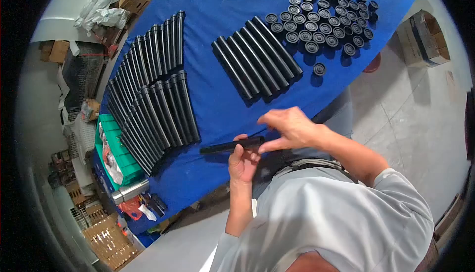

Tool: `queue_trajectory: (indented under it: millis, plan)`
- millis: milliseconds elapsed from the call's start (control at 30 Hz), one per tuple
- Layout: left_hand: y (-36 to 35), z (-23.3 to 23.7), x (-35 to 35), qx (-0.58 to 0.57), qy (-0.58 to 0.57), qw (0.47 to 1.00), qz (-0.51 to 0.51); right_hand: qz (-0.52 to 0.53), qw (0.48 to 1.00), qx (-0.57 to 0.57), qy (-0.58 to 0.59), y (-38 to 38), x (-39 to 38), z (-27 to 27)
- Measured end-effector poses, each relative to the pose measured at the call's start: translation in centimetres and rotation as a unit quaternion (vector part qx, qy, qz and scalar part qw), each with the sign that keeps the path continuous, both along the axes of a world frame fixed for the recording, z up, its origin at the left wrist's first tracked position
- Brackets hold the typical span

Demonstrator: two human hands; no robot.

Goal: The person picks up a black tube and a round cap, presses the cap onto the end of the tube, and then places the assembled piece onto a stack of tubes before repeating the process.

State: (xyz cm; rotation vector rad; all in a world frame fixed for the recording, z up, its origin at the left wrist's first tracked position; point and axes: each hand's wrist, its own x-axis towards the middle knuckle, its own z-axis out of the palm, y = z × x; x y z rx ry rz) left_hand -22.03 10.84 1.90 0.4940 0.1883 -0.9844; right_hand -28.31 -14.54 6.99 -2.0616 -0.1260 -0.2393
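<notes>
A short black tube (217,148) lies across my left hand (243,163), whose fingers and thumb wrap round it near its right end. The tube is held over the front edge of the blue-covered table. Just right of that end is my right hand (291,129), with thumb and fingers spread and nothing between them. Its thumb points at the tube's open end. Beyond my hands, several plain black tubes (257,56) lie side by side. Farther right stand many round black caps (311,26), with one cap (319,69) apart from the others.
Two fanned rows of black tubes with collared ends (161,108) cover the left of the blue cloth (208,9). A green bin (121,148) and a metal cylinder (130,192) sit at the left edge. A cardboard box (423,39) stands on the floor to the right.
</notes>
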Motion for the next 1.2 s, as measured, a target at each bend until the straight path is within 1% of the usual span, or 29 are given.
queue_trajectory:
  millis: [33, 67, 100, 133, 167, 233, 300, 367, 433, 467, 533, 567, 600, 633, 700, 733, 833, 867, 1033, 1133, 1200]
  plan:
    - [-0.3, 0.1, 0.2, 0.036, -0.049, 0.998, 0.017, -0.056, 0.996, -0.045, -0.045, -1.4, -0.7, 1.0]
    - [-0.6, 0.1, 0.4, 0.072, -0.097, 0.992, 0.035, -0.117, 0.986, -0.111, -0.04, -2.8, -1.3, 1.8]
    - [-0.8, 0.1, 0.6, 0.109, -0.145, 0.982, 0.056, -0.199, 0.961, -0.169, -0.088, -4.3, -1.5, 1.4]
    - [-0.7, -0.1, 1.4, 0.074, -0.167, 0.982, 0.047, -0.253, 0.935, -0.241, -0.065, -5.7, -1.9, 1.4]
    - [-0.7, -0.1, 1.6, 0.08, -0.184, 0.978, 0.051, -0.277, 0.908, -0.309, -0.066, -7.3, -2.1, 1.4]
    - [-2.1, 1.6, 2.4, 0.085, -0.221, 0.97, 0.056, -0.269, 0.887, -0.376, 0.018, -9.3, -2.6, 1.0]
    - [-1.6, 0.8, 3.3, 0.067, -0.23, 0.97, 0.043, -0.256, 0.877, -0.406, 0.022, -10.5, -2.9, -0.9]
    - [-0.9, -0.2, 3.3, 0.053, -0.212, 0.975, 0.03, -0.245, 0.878, -0.412, 0.009, -11.1, -3.2, -2.0]
    - [-0.6, -0.7, 2.8, 0.052, -0.215, 0.974, 0.041, -0.231, 0.896, -0.376, 0.043, -11.3, -3.3, -1.4]
    - [-0.8, -0.9, 1.9, 0.049, -0.199, 0.977, 0.053, -0.241, 0.919, -0.312, 0.027, -10.8, -3.6, -0.6]
    - [-1.0, -1.1, 2.8, 0.044, -0.196, 0.975, 0.093, -0.2, 0.97, -0.126, 0.066, -9.1, -2.4, 1.7]
    - [-0.7, -1.1, 2.3, 0.047, -0.191, 0.975, 0.102, -0.172, 0.981, -0.019, 0.09, -7.0, -2.2, 1.7]
    - [-0.7, -1.0, 2.3, 0.044, -0.183, 0.975, 0.116, -0.112, 0.99, 0.067, 0.061, -5.7, -1.9, 0.1]
    - [-1.1, -0.8, 2.4, 0.051, -0.192, 0.973, 0.115, -0.071, 0.982, 0.113, 0.134, -4.1, -1.3, 0.5]
    - [-0.6, -0.2, 2.4, 0.077, -0.204, 0.969, 0.114, -0.029, 0.967, 0.213, 0.139, -0.6, 0.3, -0.8]
    - [-0.5, -0.1, 2.6, 0.08, -0.212, 0.966, 0.126, 0.003, 0.96, 0.209, 0.184, 0.4, 1.0, -1.3]
    - [0.0, -0.3, 3.2, 0.095, -0.228, 0.957, 0.154, 0.029, 0.952, 0.273, 0.137, 3.3, 3.3, -2.4]
    - [0.3, -0.4, 3.3, 0.104, -0.228, 0.955, 0.161, 0.045, 0.941, 0.304, 0.146, 3.6, 3.6, -2.7]
    - [0.4, 0.2, 2.8, 0.118, -0.195, 0.961, 0.158, 0.054, 0.957, 0.259, 0.116, 4.0, 4.1, -3.9]
    - [0.2, -0.1, 2.8, 0.136, -0.219, 0.954, 0.154, 0.051, 0.967, 0.23, 0.093, 3.8, 4.1, -3.9]
    - [0.0, 0.0, 2.6, 0.13, -0.206, 0.956, 0.162, 0.049, 0.975, 0.202, 0.081, 3.6, 3.8, -3.4]
